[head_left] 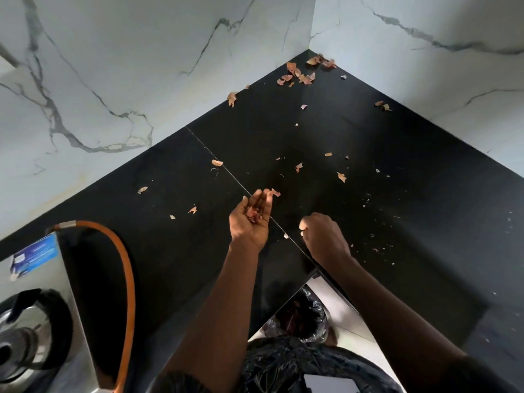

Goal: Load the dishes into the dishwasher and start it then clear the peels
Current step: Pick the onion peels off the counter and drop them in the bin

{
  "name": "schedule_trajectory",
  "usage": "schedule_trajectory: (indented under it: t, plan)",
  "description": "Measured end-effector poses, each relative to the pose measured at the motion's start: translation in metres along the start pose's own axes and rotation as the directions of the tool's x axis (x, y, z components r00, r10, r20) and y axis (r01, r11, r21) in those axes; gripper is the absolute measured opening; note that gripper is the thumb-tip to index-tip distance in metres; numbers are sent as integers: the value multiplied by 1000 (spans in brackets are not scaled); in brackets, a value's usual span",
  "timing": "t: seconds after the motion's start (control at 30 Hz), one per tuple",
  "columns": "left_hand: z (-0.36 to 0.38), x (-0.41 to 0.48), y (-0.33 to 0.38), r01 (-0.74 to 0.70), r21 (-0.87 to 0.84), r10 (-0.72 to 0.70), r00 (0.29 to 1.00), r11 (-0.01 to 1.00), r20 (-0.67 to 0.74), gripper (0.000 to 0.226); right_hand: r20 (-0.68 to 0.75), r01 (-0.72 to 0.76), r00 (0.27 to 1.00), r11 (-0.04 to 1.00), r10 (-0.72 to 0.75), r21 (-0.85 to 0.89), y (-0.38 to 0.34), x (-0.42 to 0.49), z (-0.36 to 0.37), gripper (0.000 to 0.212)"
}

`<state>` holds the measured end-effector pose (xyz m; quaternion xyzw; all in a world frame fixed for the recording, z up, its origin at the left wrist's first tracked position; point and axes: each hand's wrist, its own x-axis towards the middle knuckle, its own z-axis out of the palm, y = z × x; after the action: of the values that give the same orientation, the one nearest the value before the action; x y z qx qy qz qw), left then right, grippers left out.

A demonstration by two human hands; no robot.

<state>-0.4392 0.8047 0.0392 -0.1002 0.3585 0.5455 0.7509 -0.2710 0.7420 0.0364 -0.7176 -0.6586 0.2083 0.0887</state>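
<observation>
Dry onion peels lie scattered over the black countertop [368,154], with the thickest cluster [304,70] in the far corner by the marble walls. My left hand [251,219] is cupped palm up above the counter's middle and holds several pinkish peels [253,212]. Just to its right, my right hand [323,236] is curled down on the counter, pinching a small pale peel scrap [302,225] between thumb and fingers. Single peels sit at the left [142,190] and in the middle [341,177]. No dishwasher or dishes are in view.
A steel stove [42,279] with a burner occupies the lower left, and an orange gas hose [127,279] curves beside it. Below the counter's inner corner stands a bin with a black liner [307,316]. Marble walls close off the back and the right.
</observation>
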Motion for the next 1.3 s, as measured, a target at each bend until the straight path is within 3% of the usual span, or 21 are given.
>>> schedule_trajectory:
  t: [0.33, 0.47, 0.6, 0.73, 0.9, 1.0, 1.07, 1.17, 1.3]
  plan:
    - [6, -2, 10, -8, -5, 8, 1000, 1000, 20, 38, 86, 236, 970, 967, -228, -98, -49, 10, 17, 18]
    - [4, -6, 10, -11, 17, 11, 1000, 1000, 16, 38, 39, 178, 983, 984, -178, 8, -41, 22, 10, 22]
    - [-1, -8, 10, -20, 45, 20, 1000, 999, -11, 39, -81, 88, 994, 970, -71, 226, -32, 43, -13, 17]
    - [1, -5, 4, -18, 62, 21, 998, 998, -53, 38, -181, 317, 945, 899, -272, 303, -55, 45, -30, 11]
    - [-3, 2, -2, 19, 108, -9, 995, 994, -97, 33, -133, 417, 909, 861, -396, 290, -85, 43, -13, 19]
    - [-5, 2, 2, -1, 110, 12, 995, 994, -100, 32, -227, 387, 918, 863, -326, 326, -86, 55, -18, 18]
    - [-6, -1, 8, -4, 39, 7, 997, 999, -82, 36, -274, 288, 940, 902, -202, 322, -73, 72, -21, 19]
    - [-12, -4, 17, 2, -6, -2, 997, 1000, -80, 38, -160, 40, 987, 973, -4, 225, -49, 97, -19, 27]
    - [-16, -6, 23, -4, -8, 4, 996, 1000, -90, 38, -33, 42, 999, 997, -40, 71, -43, 112, -10, 37]
